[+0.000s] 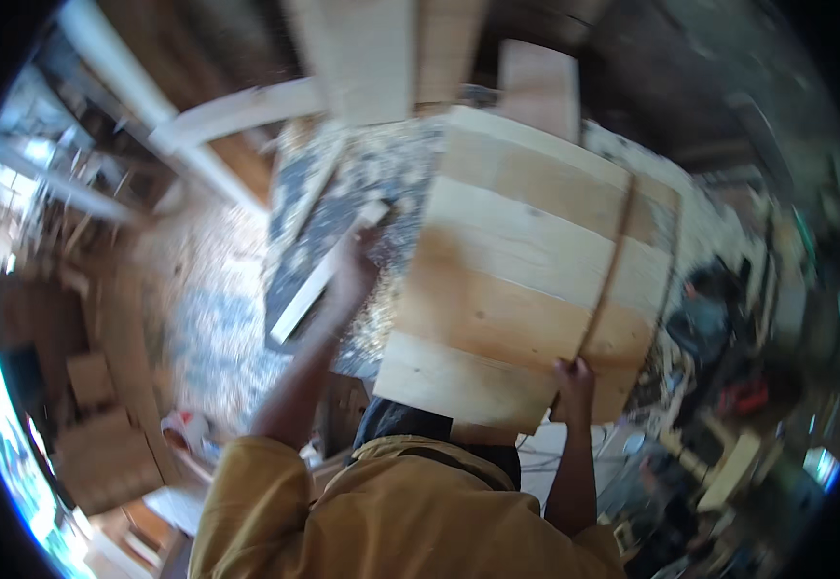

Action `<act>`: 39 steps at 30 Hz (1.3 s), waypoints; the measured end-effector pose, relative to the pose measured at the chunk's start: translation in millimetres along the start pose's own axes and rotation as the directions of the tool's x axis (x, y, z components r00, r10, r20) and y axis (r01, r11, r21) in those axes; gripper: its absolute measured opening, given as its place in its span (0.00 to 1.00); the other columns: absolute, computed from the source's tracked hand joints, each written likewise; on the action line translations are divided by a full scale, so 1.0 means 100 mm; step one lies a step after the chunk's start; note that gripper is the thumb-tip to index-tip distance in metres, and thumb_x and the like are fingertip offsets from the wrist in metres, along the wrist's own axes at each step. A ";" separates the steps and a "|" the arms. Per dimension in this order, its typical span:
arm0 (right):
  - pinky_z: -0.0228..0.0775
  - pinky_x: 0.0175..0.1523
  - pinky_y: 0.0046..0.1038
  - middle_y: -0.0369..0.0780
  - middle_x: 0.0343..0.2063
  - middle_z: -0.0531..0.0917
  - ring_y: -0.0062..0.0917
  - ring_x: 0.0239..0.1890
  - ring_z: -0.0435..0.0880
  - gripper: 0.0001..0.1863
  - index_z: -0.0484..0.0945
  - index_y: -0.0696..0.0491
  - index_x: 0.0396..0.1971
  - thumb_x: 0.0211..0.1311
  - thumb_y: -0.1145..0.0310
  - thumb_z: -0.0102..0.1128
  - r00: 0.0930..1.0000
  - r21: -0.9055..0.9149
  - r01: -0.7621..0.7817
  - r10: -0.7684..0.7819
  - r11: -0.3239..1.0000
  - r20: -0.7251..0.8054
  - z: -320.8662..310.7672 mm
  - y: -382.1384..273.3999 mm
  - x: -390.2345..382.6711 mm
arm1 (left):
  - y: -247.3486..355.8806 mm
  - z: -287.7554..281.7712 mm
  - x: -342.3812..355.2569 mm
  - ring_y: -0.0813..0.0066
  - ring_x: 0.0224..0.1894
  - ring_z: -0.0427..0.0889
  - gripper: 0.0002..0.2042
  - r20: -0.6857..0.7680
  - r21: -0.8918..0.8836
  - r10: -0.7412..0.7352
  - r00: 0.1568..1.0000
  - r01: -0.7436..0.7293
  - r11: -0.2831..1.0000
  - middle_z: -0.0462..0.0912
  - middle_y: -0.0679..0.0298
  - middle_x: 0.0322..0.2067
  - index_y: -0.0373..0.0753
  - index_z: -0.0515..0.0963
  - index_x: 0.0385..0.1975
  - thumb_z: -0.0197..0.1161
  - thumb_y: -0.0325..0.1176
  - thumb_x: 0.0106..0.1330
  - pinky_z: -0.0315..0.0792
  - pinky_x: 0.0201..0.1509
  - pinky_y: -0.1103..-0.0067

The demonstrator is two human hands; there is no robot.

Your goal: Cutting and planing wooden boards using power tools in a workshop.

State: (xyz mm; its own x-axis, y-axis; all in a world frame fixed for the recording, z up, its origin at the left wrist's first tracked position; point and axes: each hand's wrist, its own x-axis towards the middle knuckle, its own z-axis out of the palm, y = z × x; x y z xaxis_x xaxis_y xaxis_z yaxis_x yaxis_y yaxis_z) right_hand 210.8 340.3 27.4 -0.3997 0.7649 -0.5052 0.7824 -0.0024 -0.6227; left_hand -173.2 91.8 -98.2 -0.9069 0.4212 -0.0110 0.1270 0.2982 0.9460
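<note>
A wide panel of joined light and honey-coloured boards point(497, 261) lies tilted on the workbench in front of me. My right hand point(576, 384) grips it at the near side, by the lower end of a thin brown line crossing the panel. Whether that line is a loose strip or the edge of an upper panel, I cannot tell. Left of the panel, my left hand point(354, 268) is closed around a narrow pale wooden strip point(306, 301), held slantwise over the bench. Motion blur softens its fingers.
Shavings and sawdust cover the dark bench top point(402, 145). Upright boards point(367, 58) and another board point(540, 92) stand at the far side. A dark power tool point(704, 309) and wood offcuts point(731, 471) lie right. Cardboard boxes point(106, 458) sit at left.
</note>
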 end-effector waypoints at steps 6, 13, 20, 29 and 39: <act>0.67 0.47 0.27 0.39 0.37 0.79 0.22 0.40 0.76 0.18 0.74 0.61 0.42 0.60 0.61 0.56 0.980 0.236 -0.061 0.013 0.970 0.199 -0.20 0.20 0.16 | 1.23 0.54 -1.02 0.47 0.44 0.75 0.28 0.105 0.392 -0.511 0.853 0.437 0.810 0.76 0.44 0.40 0.31 0.69 0.43 0.63 0.52 0.56 0.69 0.47 0.61; 0.64 0.58 0.39 0.48 0.51 0.73 0.41 0.53 0.72 0.33 0.63 0.60 0.57 0.55 0.54 0.53 0.913 0.553 -0.293 0.055 0.780 0.405 -0.73 -0.04 0.04 | 1.50 0.71 -1.64 0.47 0.40 0.79 0.28 -0.046 0.168 -0.553 0.832 0.553 0.816 0.80 0.42 0.34 0.30 0.74 0.34 0.59 0.56 0.55 0.72 0.45 0.62; 0.65 0.57 0.41 0.50 0.49 0.73 0.39 0.51 0.73 0.37 0.64 0.62 0.55 0.39 0.63 0.54 0.850 0.498 0.218 -0.414 0.839 0.325 -1.50 -0.46 -0.08 | 1.88 0.91 -2.66 0.52 0.43 0.79 0.28 -0.161 -0.162 -0.642 0.750 0.621 0.767 0.80 0.46 0.36 0.31 0.74 0.40 0.59 0.55 0.57 0.71 0.49 0.67; 0.65 0.51 0.24 0.40 0.40 0.79 0.22 0.43 0.75 0.26 0.72 0.64 0.47 0.42 0.75 0.54 0.378 0.091 0.799 -0.614 0.595 0.693 -1.13 -2.37 -1.18 | 1.63 0.81 -3.02 0.63 0.47 0.78 0.28 -0.038 -0.087 -0.302 0.953 0.298 0.951 0.75 0.50 0.49 0.34 0.67 0.57 0.62 0.45 0.61 0.72 0.51 0.73; 0.61 0.58 0.28 0.44 0.47 0.76 0.27 0.51 0.73 0.27 0.67 0.62 0.54 0.49 0.76 0.51 0.503 -0.244 0.841 -0.534 0.482 0.680 -1.22 -2.28 -1.18 | 0.08 -0.43 -5.71 0.66 0.39 0.81 0.17 -0.566 -0.229 -0.720 0.402 0.762 0.606 0.82 0.55 0.34 0.33 0.78 0.39 0.60 0.41 0.59 0.72 0.47 0.74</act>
State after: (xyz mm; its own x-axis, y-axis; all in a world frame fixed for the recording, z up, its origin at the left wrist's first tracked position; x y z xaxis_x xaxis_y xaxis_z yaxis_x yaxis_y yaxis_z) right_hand 138.1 329.0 302.3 -0.9432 -0.0520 -0.3281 0.1575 0.7995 -0.5797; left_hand 328.2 -183.0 -69.9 -0.6834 -0.5303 -0.5017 -0.7060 0.3050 0.6392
